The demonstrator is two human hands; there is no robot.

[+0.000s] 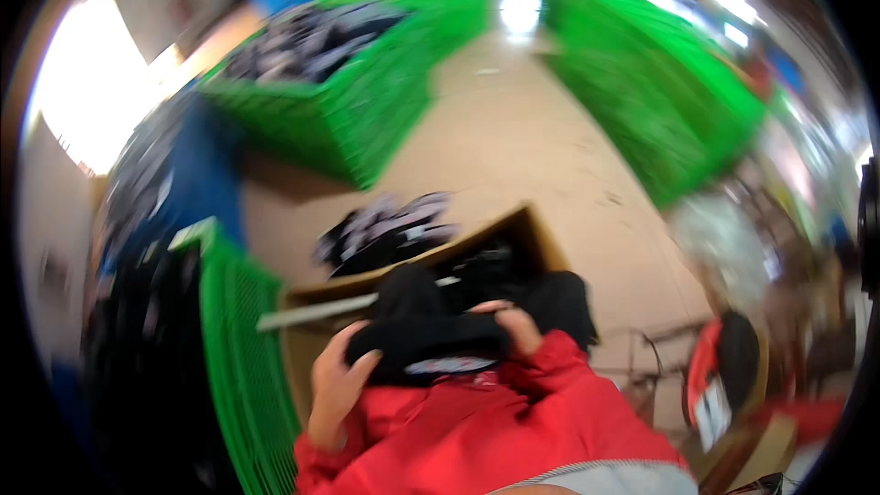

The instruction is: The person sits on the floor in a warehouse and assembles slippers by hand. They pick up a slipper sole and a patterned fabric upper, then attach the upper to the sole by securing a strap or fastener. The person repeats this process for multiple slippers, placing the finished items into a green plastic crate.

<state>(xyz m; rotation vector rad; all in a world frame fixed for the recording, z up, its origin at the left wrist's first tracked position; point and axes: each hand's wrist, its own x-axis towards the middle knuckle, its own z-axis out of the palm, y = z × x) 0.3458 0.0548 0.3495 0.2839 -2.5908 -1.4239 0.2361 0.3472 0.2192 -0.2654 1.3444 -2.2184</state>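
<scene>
Held flat across my lap is a black cloth piece (426, 337) that looks like a knit hat, with a pale and coloured patch along its lower edge. My left hand (335, 383) grips its left end, thumb on top. At the other end, my right hand (515, 323) has its fingers closed on the upper edge. Just beyond my knees stands an open cardboard box (541, 236) with dark items (484, 266) inside. A pale flat strip (316, 312) lies across the box's near left side. Motion blurs the finer detail.
A green crate (247, 371) with black items stands close at my left. Behind the box, black and grey cloth pieces (390, 229) lie on the floor. Large green crates (367, 119) stand ahead on the left, others (642, 82) on the right. Clear plastic (724, 243) sits at right.
</scene>
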